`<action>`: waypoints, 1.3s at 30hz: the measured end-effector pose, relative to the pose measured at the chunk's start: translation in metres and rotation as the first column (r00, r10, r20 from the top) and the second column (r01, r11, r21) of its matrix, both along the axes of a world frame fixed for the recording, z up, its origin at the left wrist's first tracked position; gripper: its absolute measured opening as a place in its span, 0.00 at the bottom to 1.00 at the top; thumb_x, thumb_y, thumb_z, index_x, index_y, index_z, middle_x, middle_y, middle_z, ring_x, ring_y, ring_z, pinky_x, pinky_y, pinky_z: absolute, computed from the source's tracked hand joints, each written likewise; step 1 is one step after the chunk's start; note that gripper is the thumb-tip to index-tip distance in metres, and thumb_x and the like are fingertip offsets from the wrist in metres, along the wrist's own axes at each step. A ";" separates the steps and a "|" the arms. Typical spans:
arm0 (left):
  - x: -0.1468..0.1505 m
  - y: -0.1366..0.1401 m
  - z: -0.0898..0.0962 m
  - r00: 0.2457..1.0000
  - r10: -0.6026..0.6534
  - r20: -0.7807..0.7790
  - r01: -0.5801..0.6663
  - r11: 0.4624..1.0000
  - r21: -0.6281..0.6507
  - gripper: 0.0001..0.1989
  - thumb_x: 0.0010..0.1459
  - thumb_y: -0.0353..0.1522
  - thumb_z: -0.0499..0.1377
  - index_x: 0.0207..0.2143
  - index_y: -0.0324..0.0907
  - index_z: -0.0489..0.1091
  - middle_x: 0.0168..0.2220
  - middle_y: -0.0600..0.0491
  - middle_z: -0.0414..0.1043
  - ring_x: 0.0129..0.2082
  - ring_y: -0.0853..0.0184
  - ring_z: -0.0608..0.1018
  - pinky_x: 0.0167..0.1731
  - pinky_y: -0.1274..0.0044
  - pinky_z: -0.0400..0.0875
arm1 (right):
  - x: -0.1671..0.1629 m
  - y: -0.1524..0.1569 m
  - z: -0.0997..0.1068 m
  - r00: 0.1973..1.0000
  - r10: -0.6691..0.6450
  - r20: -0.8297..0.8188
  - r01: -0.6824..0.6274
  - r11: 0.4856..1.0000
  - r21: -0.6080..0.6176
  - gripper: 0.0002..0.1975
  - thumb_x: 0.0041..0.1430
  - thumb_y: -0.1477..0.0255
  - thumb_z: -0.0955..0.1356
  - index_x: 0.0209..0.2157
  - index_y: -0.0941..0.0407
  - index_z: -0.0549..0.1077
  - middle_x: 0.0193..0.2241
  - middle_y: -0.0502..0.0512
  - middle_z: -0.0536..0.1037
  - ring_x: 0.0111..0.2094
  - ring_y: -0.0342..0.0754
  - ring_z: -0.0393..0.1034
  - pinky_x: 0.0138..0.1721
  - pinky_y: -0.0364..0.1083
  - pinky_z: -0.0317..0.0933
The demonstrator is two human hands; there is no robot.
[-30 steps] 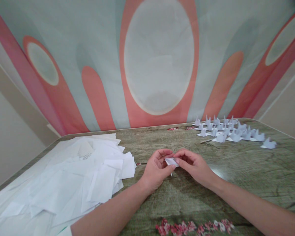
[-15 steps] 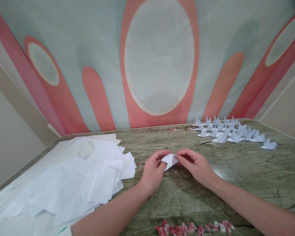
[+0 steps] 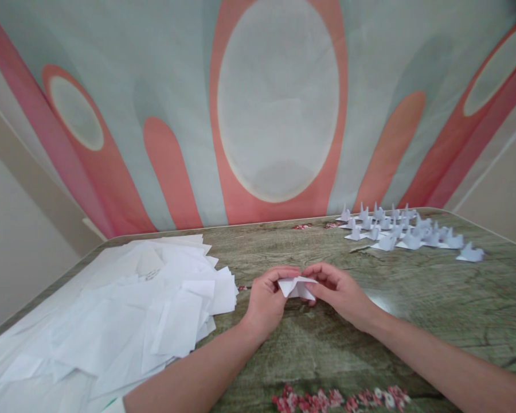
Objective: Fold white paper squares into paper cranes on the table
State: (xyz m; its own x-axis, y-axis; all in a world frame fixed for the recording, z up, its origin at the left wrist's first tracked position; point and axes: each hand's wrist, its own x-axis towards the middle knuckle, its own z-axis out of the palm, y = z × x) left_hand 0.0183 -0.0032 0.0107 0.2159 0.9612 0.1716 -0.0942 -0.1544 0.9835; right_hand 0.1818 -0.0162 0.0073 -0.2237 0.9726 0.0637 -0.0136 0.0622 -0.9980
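Note:
A small folded piece of white paper is held between both hands above the middle of the table, its flaps partly spread. My left hand pinches its left side, with the fingers behind and the thumb at the front. On the right side, my right hand grips the paper between thumb and fingers. Parts of the fingertips are hidden behind the folds. Farther off at the back right stands a group of white folded paper birds, with one bird a little apart at the near end.
A wide, loose pile of white paper sheets covers the table's left side, beside my left forearm. The wood-patterned table carries printed pink flowers near its front. Behind its far edge hangs a patterned backdrop.
The folded paper has tilted and its flaps now spread, showing a wider, flatter shape. My right hand has shifted slightly left and lower; my left hand still grips its side.

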 end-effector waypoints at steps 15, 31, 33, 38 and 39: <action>0.003 0.000 0.001 0.997 0.000 0.071 0.006 0.997 -0.081 0.05 0.46 0.27 0.61 0.30 0.38 0.73 0.36 0.49 0.74 0.37 0.66 0.73 0.41 0.75 0.66 | 0.008 0.008 -0.009 0.964 -0.187 0.190 0.149 0.969 0.196 0.07 0.52 0.70 0.66 0.34 0.56 0.70 0.28 0.51 0.74 0.29 0.44 0.67 0.31 0.43 0.61; 0.005 -0.004 -0.006 0.989 -0.138 -0.058 0.134 0.989 -0.063 0.16 0.43 0.24 0.61 0.38 0.39 0.68 0.35 0.50 0.73 0.35 0.65 0.74 0.37 0.76 0.67 | 0.009 0.011 -0.014 0.980 -0.195 0.026 0.186 0.960 0.209 0.09 0.49 0.75 0.66 0.33 0.54 0.62 0.28 0.49 0.70 0.30 0.44 0.66 0.31 0.43 0.60; 0.004 -0.005 -0.004 0.981 -0.158 -0.115 0.157 0.987 -0.017 0.20 0.43 0.21 0.58 0.41 0.39 0.68 0.39 0.49 0.71 0.38 0.65 0.73 0.40 0.75 0.66 | 0.009 0.011 -0.016 0.981 -0.187 0.047 0.172 0.959 0.224 0.09 0.49 0.75 0.66 0.33 0.54 0.62 0.29 0.49 0.69 0.30 0.44 0.65 0.32 0.43 0.60; -0.003 -0.005 0.003 0.952 -0.271 -0.143 0.273 0.962 -0.006 0.27 0.41 0.18 0.53 0.46 0.41 0.66 0.44 0.50 0.69 0.45 0.62 0.70 0.45 0.74 0.62 | 0.010 0.010 -0.017 0.979 -0.169 0.112 0.136 0.957 0.255 0.07 0.48 0.78 0.64 0.31 0.55 0.65 0.29 0.49 0.69 0.31 0.45 0.65 0.32 0.43 0.59; -0.003 -0.006 0.005 0.952 -0.285 -0.116 0.282 0.959 -0.037 0.26 0.43 0.20 0.53 0.47 0.41 0.65 0.43 0.50 0.69 0.44 0.63 0.70 0.44 0.74 0.63 | 0.009 0.010 -0.016 0.980 -0.163 0.116 0.129 0.958 0.257 0.07 0.47 0.78 0.64 0.31 0.55 0.65 0.29 0.49 0.69 0.31 0.45 0.65 0.32 0.43 0.59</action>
